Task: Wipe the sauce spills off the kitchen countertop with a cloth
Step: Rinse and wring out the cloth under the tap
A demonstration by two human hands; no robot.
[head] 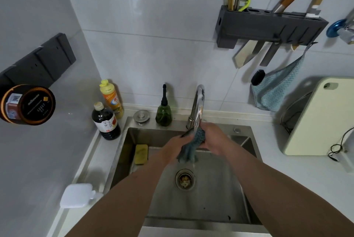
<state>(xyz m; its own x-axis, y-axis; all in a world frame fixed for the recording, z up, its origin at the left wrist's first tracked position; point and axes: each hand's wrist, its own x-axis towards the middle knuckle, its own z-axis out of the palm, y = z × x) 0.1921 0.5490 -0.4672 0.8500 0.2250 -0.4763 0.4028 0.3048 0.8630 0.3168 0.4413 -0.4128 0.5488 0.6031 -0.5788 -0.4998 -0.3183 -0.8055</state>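
Both hands' grip, left hand (173, 145) and right hand (214, 139), wrings the cloth (191, 145) (fingertips hidden).

Three bottles (106, 121) (111, 99) (164, 111), two cloths (191, 145) (277, 88), two hands (175, 146) (214, 139), one sponge (141, 154), one cutting board (318, 116).

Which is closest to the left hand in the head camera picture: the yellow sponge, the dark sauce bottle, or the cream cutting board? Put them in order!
Measured from the left hand, which grips the cloth over the sink:
1. Yellow sponge, inside the sink, just to its left.
2. Dark sauce bottle, on the counter at the sink's back left corner.
3. Cream cutting board, far off to the right, leaning by the wall.
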